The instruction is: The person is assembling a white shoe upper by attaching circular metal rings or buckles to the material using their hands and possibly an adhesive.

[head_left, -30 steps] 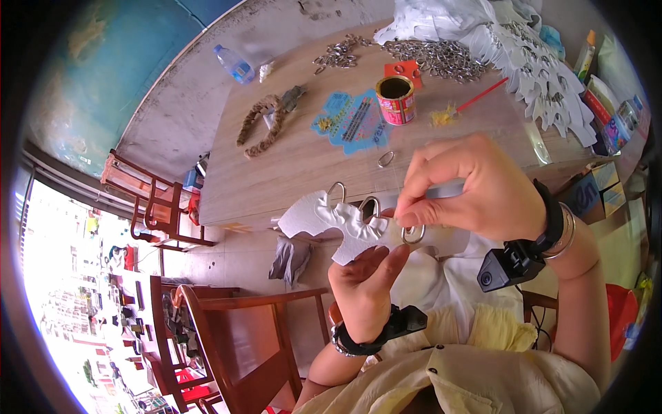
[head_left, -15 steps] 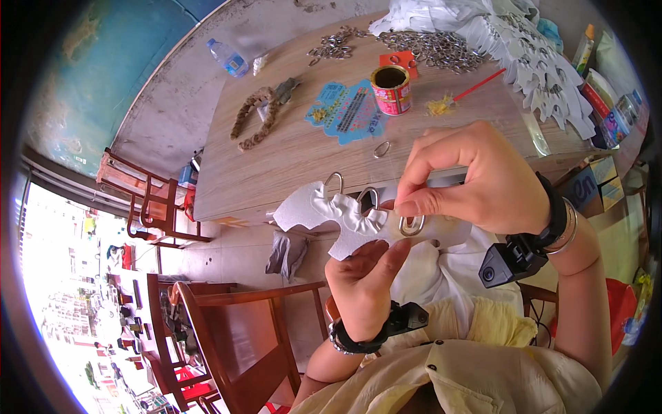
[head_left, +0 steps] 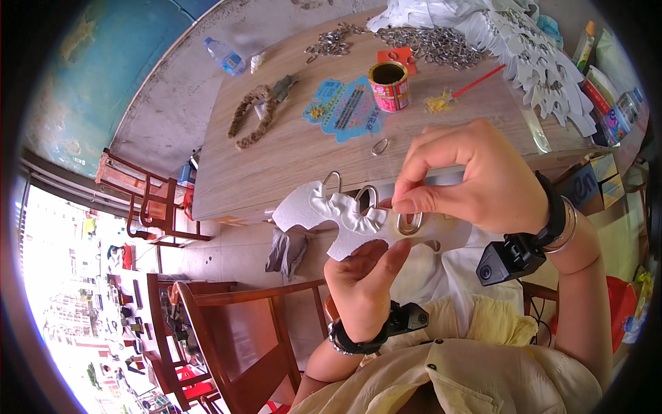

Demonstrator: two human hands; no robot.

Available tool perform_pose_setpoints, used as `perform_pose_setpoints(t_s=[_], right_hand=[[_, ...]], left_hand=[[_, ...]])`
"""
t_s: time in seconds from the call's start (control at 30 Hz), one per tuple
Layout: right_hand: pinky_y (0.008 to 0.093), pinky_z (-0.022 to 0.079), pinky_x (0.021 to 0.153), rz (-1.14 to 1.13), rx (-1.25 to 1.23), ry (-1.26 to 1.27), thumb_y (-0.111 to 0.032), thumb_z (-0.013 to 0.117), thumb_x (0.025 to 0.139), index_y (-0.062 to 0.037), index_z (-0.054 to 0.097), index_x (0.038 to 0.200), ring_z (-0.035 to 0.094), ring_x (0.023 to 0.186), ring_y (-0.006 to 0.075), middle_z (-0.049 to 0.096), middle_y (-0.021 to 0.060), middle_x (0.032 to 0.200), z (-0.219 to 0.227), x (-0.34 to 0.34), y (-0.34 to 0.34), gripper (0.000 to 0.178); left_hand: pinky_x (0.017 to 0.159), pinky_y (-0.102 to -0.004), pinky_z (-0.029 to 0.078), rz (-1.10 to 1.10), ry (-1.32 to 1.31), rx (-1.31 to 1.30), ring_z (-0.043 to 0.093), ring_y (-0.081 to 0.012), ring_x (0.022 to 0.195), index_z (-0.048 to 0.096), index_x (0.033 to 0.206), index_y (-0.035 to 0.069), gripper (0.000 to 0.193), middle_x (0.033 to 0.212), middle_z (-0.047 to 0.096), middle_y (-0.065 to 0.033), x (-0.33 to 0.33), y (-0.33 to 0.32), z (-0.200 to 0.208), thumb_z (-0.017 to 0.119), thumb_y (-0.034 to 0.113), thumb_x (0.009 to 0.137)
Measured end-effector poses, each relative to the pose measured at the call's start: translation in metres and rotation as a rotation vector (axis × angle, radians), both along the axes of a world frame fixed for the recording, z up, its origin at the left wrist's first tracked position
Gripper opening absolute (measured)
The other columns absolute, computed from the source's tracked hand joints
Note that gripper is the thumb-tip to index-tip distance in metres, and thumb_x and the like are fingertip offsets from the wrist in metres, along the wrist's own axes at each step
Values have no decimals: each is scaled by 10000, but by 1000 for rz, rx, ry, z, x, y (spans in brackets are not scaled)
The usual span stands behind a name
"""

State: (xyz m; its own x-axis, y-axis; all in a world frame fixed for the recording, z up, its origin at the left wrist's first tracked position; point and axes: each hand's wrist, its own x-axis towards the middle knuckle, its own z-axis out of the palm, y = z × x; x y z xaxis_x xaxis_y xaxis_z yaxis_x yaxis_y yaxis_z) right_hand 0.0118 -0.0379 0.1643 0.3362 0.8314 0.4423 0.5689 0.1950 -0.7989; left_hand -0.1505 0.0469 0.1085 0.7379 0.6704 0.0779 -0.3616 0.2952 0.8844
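A pale grey-white cut piece of sheet material [head_left: 307, 207] with scalloped edges is in front of me, above the table's near edge. My left hand [head_left: 362, 290] grips its lower edge, thumb in front and fingers behind. Two oval metal rings [head_left: 332, 181] stand up from its top, held by gathered white folds. Farther right, another oval metal ring [head_left: 409, 223] lies against the piece. My right hand [head_left: 472, 179] pinches at that ring's upper end with thumb and fingertips, which hide the exact contact.
On the wooden table [head_left: 221, 179] stand an open tin can [head_left: 390, 88] and a water bottle [head_left: 225, 56]. A loose ring [head_left: 380, 146], a blue card [head_left: 345, 114], a red stick [head_left: 477, 81] with yellow residue and a ring heap [head_left: 441, 47] lie around. White pieces with rings [head_left: 545, 76] pile up right.
Both hands keep their hold, and the ring under my right fingertips has shifted very slightly. The table things sit a touch higher and farther left in the picture.
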Motion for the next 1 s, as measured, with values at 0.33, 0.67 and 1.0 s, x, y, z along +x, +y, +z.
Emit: perform_pose_setpoints(t_s=[0.33,0.67,1.0], right_hand=[[270,448,594,-29,2,-49,-192,730,777,-17,662,730,589,597,164,619,85,637,0,0,0,194],[275,451,616,-21,15,-62,-121,740,747,-26,659,732,596,631,167,636,68,676,-2,0,2,126],[291,409,638,-39,42,-118,-103,762,715,-63,661,805,557,643,168,618,36,706,-3,-1,-1,142]], left_hand=[[758,-283,467,-2,-17,-21,604,-139,785,586,963,5,275,870,634,-67,0,0,0,627,-136,731],[805,-302,476,-61,-43,-173,616,-171,861,559,994,30,319,933,638,-75,3,3,1,585,-151,733],[801,-280,454,-130,-106,-279,568,-126,882,564,1079,7,368,1021,616,-60,2,2,5,601,-129,739]])
